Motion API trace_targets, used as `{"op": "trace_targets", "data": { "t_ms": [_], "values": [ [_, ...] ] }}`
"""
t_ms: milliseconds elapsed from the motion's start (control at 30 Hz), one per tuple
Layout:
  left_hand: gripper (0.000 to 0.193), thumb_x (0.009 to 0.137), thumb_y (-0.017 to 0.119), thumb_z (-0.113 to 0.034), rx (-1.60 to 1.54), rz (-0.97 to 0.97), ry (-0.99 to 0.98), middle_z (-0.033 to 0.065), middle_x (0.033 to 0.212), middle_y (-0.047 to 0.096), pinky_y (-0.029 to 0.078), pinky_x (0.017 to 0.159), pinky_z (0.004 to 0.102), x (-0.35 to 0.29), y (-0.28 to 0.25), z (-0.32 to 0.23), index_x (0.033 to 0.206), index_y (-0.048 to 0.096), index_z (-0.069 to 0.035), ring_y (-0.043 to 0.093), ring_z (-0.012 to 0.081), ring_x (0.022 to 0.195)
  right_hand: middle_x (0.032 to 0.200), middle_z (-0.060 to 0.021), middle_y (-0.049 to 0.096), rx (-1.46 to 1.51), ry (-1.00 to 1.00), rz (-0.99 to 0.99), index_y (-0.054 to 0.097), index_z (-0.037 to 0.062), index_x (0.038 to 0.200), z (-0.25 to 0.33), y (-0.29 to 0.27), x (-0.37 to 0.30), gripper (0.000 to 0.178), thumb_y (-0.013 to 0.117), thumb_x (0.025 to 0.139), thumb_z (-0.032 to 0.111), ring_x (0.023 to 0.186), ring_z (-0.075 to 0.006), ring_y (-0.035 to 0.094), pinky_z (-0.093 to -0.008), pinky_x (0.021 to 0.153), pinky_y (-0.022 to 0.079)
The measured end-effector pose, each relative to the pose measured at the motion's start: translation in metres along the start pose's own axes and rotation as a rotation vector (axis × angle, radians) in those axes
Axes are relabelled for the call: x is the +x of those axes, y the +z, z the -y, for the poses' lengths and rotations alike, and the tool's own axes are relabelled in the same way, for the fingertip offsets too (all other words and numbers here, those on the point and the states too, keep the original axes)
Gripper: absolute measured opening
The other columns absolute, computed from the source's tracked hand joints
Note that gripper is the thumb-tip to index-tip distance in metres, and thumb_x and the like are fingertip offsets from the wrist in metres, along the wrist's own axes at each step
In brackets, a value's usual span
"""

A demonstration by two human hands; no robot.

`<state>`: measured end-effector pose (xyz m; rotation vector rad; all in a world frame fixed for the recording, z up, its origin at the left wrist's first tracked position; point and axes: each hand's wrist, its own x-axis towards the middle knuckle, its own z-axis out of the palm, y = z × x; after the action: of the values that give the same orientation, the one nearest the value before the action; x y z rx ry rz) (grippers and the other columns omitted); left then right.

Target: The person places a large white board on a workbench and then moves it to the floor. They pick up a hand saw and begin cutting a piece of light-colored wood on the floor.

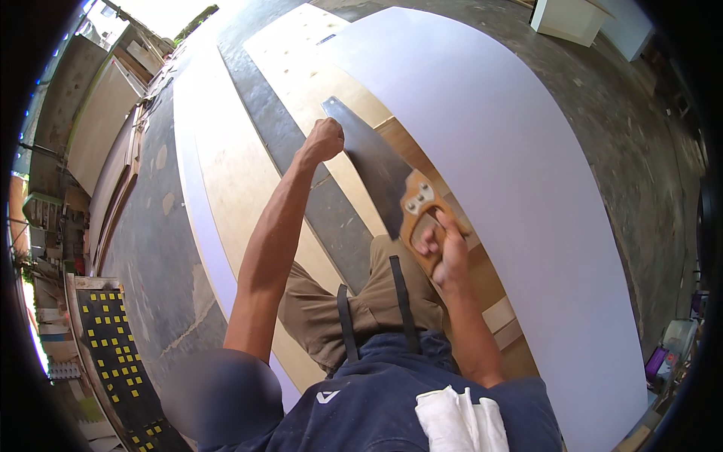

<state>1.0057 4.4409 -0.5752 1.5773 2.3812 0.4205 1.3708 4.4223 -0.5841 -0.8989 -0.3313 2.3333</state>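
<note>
A handsaw (pixel 369 160) with a broad metal blade and a wooden handle slants across the middle of the head view, its narrow tip pointing away from me. My right hand (pixel 450 252) is wrapped round the handle. Close beside the blade's left edge, near the tip, my left hand (pixel 325 141) is closed in a fist. Whatever its fingers may hold is hidden, and I cannot tell whether it touches the blade. Under the saw lies a pale plywood strip (pixel 312 71), next to a large white panel (pixel 512 151) on the right.
Long pale boards (pixel 218 151) run away from me on the left, over a dark concrete floor (pixel 154 188). Boards (pixel 113 158) lean along the left side, above a black panel with yellow squares (pixel 105 331). A white box (pixel 568 21) stands at the far right.
</note>
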Motion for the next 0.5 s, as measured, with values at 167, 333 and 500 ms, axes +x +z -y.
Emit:
{"op": "trace_targets", "data": {
  "t_ms": [167,333,500],
  "values": [
    [0.013,0.069,0.059,-0.007,0.003,0.003,-0.028,0.0149,0.065,0.067,0.053,0.063,0.0364,-0.003,-0.001,-0.003,0.072,0.07,0.0,0.067,0.0256,0.065,0.061,-0.0036,0.051,-0.014,0.01,-0.071,0.053,0.0087,0.101,0.009,0.018,-0.018,0.017,0.06,0.094,0.023,0.048,-0.0105,0.042,-0.0281,0.048,0.04],
    [0.013,0.069,0.059,-0.007,-0.057,-0.001,-0.026,0.0154,0.065,0.067,0.053,0.064,0.0365,-0.007,0.001,-0.004,0.072,0.069,0.001,0.067,0.0251,0.067,0.06,-0.0026,0.05,-0.095,0.056,-0.128,0.056,0.0074,0.088,0.038,-0.024,-0.091,0.022,0.058,0.096,0.028,0.046,-0.0094,0.041,-0.0266,0.046,0.039],
    [0.013,0.07,0.059,-0.007,-0.078,-0.006,-0.023,0.0139,0.064,0.067,0.054,0.062,0.0353,-0.008,0.001,0.0,0.072,0.069,0.001,0.067,0.0226,0.062,0.062,-0.0019,0.051,-0.078,0.066,-0.131,0.056,0.0092,0.101,0.037,0.004,-0.066,0.016,0.06,0.095,0.024,0.047,-0.0081,0.04,-0.0266,0.047,0.039]
  ]
}}
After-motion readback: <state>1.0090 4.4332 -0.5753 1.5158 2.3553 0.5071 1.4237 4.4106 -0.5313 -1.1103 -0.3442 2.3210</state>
